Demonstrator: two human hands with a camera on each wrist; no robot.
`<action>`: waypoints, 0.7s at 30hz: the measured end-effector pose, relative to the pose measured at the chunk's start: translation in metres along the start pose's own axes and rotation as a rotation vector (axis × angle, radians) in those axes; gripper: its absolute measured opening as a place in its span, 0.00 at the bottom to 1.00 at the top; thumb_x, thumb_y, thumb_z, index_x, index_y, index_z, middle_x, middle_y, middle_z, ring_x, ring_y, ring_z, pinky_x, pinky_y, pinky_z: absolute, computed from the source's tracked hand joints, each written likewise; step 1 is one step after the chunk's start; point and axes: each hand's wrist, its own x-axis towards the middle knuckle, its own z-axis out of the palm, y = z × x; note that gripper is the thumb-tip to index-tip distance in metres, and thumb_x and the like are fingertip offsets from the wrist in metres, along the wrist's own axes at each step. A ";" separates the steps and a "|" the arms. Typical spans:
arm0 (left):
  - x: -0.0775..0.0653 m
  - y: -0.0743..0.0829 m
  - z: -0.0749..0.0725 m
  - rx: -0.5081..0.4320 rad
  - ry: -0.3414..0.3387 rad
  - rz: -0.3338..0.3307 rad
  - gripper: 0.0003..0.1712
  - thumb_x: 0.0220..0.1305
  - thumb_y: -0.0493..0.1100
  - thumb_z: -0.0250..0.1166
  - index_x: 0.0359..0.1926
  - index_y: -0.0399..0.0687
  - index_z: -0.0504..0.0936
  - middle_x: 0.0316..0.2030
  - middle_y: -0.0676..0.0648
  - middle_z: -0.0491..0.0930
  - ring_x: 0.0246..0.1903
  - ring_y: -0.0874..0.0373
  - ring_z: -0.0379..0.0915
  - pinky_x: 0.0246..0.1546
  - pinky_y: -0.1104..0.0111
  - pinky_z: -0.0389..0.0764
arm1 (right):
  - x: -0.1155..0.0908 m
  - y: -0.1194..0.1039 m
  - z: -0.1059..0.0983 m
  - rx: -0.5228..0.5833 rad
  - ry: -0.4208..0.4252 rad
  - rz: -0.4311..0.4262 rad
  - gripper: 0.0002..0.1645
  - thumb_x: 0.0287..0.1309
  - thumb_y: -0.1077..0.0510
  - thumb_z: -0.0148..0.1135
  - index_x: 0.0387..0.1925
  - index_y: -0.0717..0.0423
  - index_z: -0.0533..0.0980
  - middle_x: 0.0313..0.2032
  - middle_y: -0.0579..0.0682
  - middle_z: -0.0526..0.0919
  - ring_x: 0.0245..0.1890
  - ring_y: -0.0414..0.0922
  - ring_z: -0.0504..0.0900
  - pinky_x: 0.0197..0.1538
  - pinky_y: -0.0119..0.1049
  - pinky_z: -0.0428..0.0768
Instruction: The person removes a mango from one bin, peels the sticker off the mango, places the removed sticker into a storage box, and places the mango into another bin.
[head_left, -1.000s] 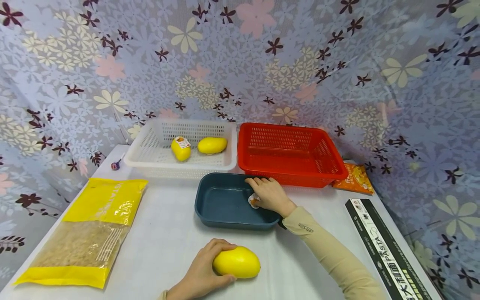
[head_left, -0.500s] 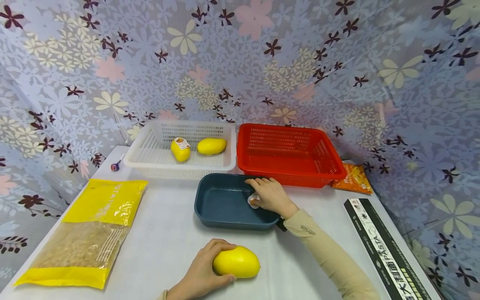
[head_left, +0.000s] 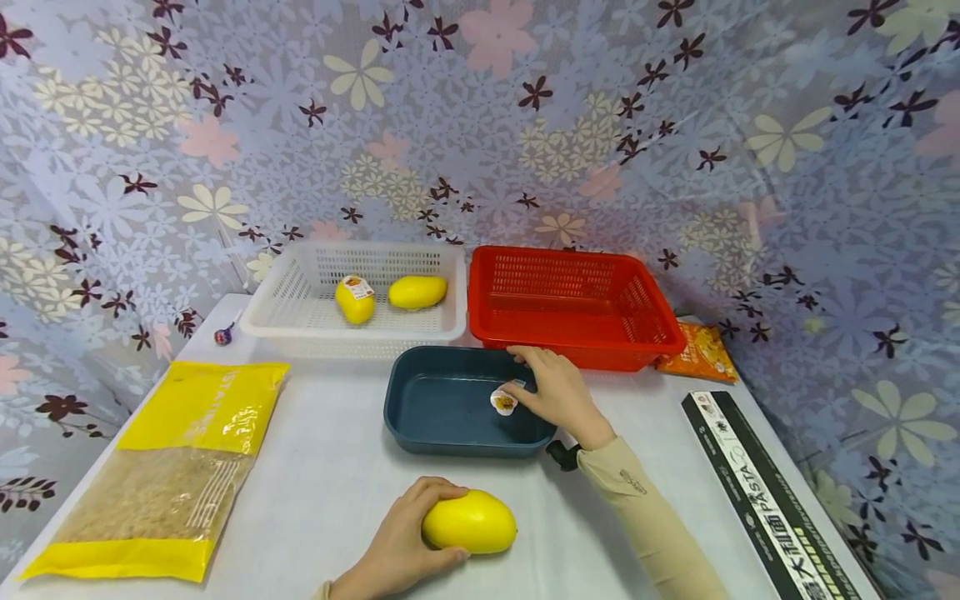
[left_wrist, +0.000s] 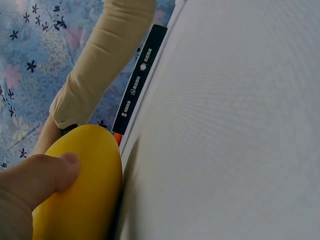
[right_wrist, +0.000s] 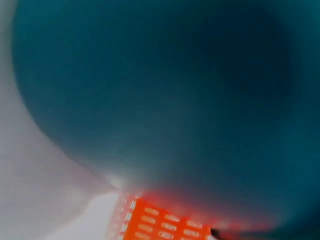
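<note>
In the head view my left hand grips a smooth yellow oval fruit on the white tabletop. The left wrist view shows my left thumb pressed against the fruit's side. My right hand reaches over the right part of a dark blue rectangular tub, fingers toward its far rim, thumb beside a round white sticker with an orange picture inside the tub. Nothing shows between thumb and fingers. The right wrist view is mostly filled by the blurred blue tub.
Behind the tub stand a white basket holding two yellow fruits and a red basket. A yellow bag of grains lies left, with a lollipop behind it. Right are a black pasta box and an orange packet.
My right hand has shifted slightly right and its thumb has drawn back, so more of the sticker shows. My left hand still holds the fruit in the same place.
</note>
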 end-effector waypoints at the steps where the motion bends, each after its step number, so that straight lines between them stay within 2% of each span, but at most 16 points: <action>1: 0.000 0.000 0.000 0.001 0.000 0.001 0.37 0.42 0.51 0.79 0.57 0.68 0.75 0.53 0.63 0.72 0.52 0.61 0.71 0.55 0.60 0.74 | -0.002 0.001 0.000 0.021 0.012 0.017 0.37 0.51 0.45 0.72 0.59 0.55 0.72 0.47 0.52 0.83 0.46 0.50 0.82 0.52 0.47 0.80; 6: 0.000 0.000 -0.001 0.021 -0.006 0.012 0.38 0.42 0.51 0.79 0.57 0.68 0.74 0.53 0.63 0.72 0.52 0.60 0.71 0.55 0.59 0.74 | -0.014 0.005 -0.002 0.131 0.099 0.113 0.36 0.50 0.48 0.73 0.59 0.55 0.72 0.48 0.53 0.83 0.47 0.52 0.81 0.53 0.50 0.80; 11: 0.000 0.001 -0.001 0.049 -0.007 0.025 0.41 0.40 0.49 0.80 0.58 0.67 0.74 0.54 0.61 0.72 0.53 0.60 0.71 0.55 0.57 0.75 | -0.023 0.010 -0.003 0.209 0.193 0.148 0.34 0.51 0.50 0.73 0.58 0.57 0.73 0.50 0.55 0.83 0.50 0.53 0.79 0.54 0.51 0.79; 16: 0.000 0.001 0.000 0.065 -0.002 0.030 0.42 0.38 0.47 0.80 0.59 0.68 0.73 0.54 0.61 0.71 0.53 0.60 0.71 0.55 0.56 0.74 | -0.026 0.015 -0.005 0.218 0.240 0.168 0.34 0.52 0.49 0.72 0.58 0.57 0.73 0.53 0.56 0.80 0.52 0.54 0.76 0.55 0.52 0.76; 21: -0.001 0.001 -0.002 0.014 -0.009 0.047 0.42 0.40 0.47 0.80 0.59 0.69 0.73 0.55 0.63 0.71 0.53 0.61 0.71 0.57 0.59 0.74 | -0.028 0.019 -0.007 0.231 0.320 0.186 0.36 0.50 0.52 0.73 0.59 0.60 0.72 0.55 0.59 0.78 0.54 0.57 0.74 0.57 0.54 0.74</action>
